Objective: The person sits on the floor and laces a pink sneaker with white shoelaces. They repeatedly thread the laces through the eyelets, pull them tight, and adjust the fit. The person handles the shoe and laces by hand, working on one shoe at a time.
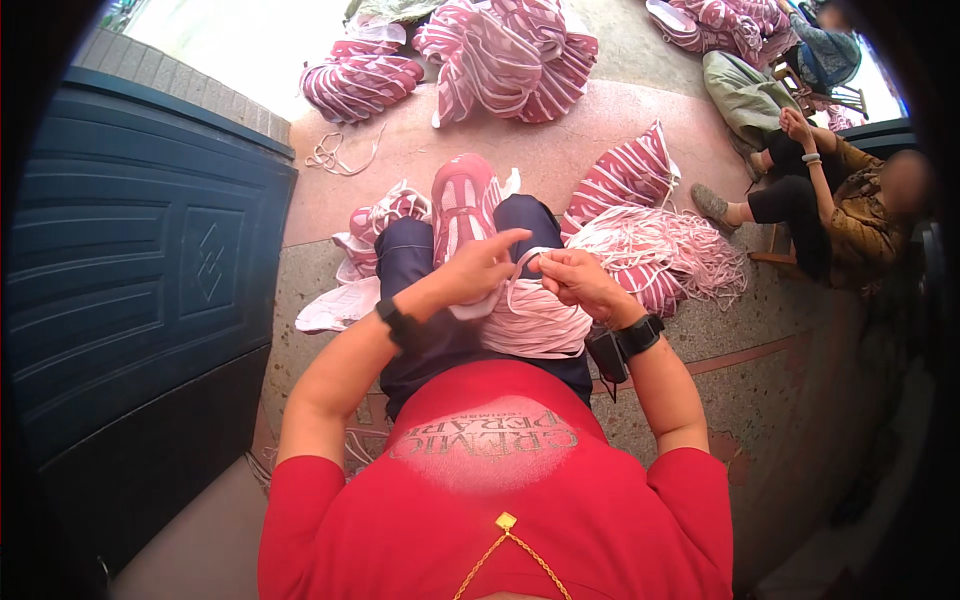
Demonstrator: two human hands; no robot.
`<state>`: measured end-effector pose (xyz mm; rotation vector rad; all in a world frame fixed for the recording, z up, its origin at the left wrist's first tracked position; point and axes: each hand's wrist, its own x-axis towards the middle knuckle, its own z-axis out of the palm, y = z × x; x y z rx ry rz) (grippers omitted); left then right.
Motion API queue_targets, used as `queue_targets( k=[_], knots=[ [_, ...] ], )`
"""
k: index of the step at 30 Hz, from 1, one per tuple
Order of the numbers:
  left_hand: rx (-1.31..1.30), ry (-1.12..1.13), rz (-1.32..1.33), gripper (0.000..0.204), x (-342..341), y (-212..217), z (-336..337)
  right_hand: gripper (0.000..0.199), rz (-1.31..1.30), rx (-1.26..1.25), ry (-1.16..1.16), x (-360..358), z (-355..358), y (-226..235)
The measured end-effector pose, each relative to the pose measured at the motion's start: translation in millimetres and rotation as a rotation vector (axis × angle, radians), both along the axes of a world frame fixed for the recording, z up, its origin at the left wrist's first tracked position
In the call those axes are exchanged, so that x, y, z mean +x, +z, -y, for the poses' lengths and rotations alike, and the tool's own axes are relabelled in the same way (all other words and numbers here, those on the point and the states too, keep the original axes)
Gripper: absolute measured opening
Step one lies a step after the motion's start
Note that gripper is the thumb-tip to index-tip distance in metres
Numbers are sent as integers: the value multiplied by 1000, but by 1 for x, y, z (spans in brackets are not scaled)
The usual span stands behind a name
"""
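I sit with a pink and white shoe upper (pixel 463 200) lying on my knees. My left hand (pixel 482 266) pinches a pale pink strap (pixel 524 262) over my lap. My right hand (pixel 578 280) grips the same strap from the other side, and the fingertips of both hands nearly meet. Under my hands a bundle of pink straps (pixel 535 325) rests on my lap. A black band sits on each of my wrists.
A dark blue panelled door (pixel 130 290) stands at my left. Heaps of pink and white striped pieces (pixel 505 55) lie on the floor ahead, and a loose pile of straps (pixel 670 262) is at my right. Another person (pixel 830 200) sits at the far right.
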<state>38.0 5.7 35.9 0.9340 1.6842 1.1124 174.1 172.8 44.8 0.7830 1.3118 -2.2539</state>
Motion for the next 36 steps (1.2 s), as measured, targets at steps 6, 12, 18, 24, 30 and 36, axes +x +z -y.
queue_targets(
  k=[6,12,18,24,30,36],
  knots=[
    [-231,30,293,26,-1,-8,-48,23,39,401,149,19,-29,18],
    [-25,233,39,31,-27,-34,-23,16,122,1570,-387,58,-150,39],
    [-163,438,-291,24,-70,-32,26,19,-459,1081,-137,-15,-69,-31],
    [-121,414,-353,31,-62,-31,32,23,-463,1233,374,-101,30,-70],
    [-44,389,-454,34,-59,-44,32,21,-487,1327,550,-121,25,-76],
    [-29,405,-430,33,-59,-46,33,18,-588,1354,642,-128,22,-74]
  ],
)
